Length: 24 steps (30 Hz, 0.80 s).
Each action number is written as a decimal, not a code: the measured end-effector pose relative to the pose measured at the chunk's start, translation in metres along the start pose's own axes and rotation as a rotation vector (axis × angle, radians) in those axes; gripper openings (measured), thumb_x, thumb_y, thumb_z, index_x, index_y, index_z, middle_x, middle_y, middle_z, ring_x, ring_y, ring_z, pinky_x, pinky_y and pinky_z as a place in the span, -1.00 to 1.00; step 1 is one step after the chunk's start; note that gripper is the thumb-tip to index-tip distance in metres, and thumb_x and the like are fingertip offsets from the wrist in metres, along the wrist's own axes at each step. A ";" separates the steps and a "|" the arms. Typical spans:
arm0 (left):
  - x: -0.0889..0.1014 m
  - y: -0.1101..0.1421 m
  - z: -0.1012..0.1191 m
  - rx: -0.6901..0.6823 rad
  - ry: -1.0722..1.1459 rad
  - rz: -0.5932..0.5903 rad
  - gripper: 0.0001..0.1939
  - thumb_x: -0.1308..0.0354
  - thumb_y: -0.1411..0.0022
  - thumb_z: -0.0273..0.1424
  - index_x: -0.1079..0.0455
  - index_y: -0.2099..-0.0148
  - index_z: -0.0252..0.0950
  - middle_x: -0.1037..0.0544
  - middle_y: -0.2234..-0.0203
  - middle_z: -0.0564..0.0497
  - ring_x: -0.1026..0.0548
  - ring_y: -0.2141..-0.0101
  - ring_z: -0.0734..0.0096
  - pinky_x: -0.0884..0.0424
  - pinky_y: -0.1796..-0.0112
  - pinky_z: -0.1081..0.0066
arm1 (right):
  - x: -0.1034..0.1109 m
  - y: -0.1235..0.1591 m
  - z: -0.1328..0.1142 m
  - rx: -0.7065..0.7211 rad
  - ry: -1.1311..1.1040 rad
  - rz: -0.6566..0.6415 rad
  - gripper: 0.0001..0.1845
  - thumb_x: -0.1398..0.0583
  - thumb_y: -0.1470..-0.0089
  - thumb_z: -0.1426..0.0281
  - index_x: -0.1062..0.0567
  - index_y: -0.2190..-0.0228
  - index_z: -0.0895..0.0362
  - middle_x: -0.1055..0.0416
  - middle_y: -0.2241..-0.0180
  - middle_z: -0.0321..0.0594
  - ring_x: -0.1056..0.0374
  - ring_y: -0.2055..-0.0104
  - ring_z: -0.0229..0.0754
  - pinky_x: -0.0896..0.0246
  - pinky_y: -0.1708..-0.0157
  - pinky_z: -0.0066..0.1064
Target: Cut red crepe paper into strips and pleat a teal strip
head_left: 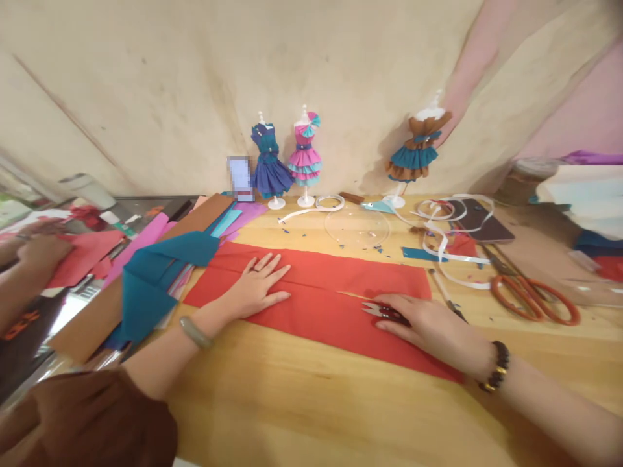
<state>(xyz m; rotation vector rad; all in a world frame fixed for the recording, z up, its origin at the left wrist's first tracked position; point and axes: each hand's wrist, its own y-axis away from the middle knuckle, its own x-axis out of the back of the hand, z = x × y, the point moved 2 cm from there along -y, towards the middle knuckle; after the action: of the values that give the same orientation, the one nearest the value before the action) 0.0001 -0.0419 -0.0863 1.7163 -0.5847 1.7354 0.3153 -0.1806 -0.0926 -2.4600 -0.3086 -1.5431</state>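
A long red paper sheet (321, 292) lies across the wooden table (302, 402). My left hand (257, 285) rests flat on its left part, fingers stretched out and pressing it down. My right hand (428, 324) is closed around small red thread snips (377, 311) whose blades point left at a slit running along the middle of the sheet.
Three small mannequins in paper dresses (304, 155) stand by the wall. Teal paper (156, 272), pink and brown sheets lie at the left. Orange scissors (530, 295), white ribbon (452, 250) and a clear lid (357, 227) lie at the right. Another person's hand (41, 250) works at the far left.
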 end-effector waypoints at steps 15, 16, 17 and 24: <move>0.037 0.024 -0.075 0.429 -0.040 0.170 -0.41 0.04 -0.26 -0.19 -0.16 -0.26 -0.38 -0.34 -0.16 -0.21 -0.26 -0.17 0.11 -0.08 -0.19 0.24 | 0.033 0.037 0.027 -0.276 -0.017 0.046 -0.82 -0.08 -0.19 0.21 -0.42 0.40 -0.06 -0.52 0.37 -0.08 -0.48 0.37 0.03 -0.31 0.36 -0.19; 0.039 0.029 -0.084 0.502 -0.052 0.175 -0.44 0.04 -0.24 -0.20 -0.23 -0.20 -0.42 -0.40 -0.09 -0.26 -0.32 -0.12 0.04 -0.14 -0.15 0.19 | 0.033 0.037 0.026 -0.280 -0.014 0.054 -0.83 -0.09 -0.18 0.21 -0.40 0.42 -0.07 -0.51 0.38 -0.06 -0.47 0.38 0.04 -0.30 0.38 -0.18; 0.041 0.033 -0.091 0.566 -0.054 0.171 -0.48 0.03 -0.22 -0.21 -0.30 -0.13 -0.44 -0.46 -0.01 -0.29 -0.38 -0.06 -0.02 -0.21 -0.09 0.15 | 0.034 0.038 0.024 -0.278 -0.014 0.055 -0.84 -0.10 -0.17 0.20 -0.39 0.42 -0.07 -0.51 0.38 -0.05 -0.47 0.39 0.05 -0.30 0.38 -0.17; 0.038 0.043 -0.113 0.738 0.061 0.044 -0.71 -0.09 -0.06 -0.20 -0.48 0.37 -0.33 -0.58 0.40 -0.16 -0.54 0.30 0.07 -0.35 0.34 0.34 | 0.031 0.034 0.012 -0.224 -0.092 0.052 -0.83 -0.05 -0.20 0.25 -0.41 0.40 -0.10 -0.48 0.39 -0.08 -0.46 0.39 -0.01 -0.28 0.38 -0.23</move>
<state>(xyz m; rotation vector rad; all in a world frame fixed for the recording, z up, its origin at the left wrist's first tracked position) -0.1095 0.0107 -0.0500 2.1148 0.0785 2.1914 0.3487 -0.2080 -0.0724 -2.6902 -0.0900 -1.5209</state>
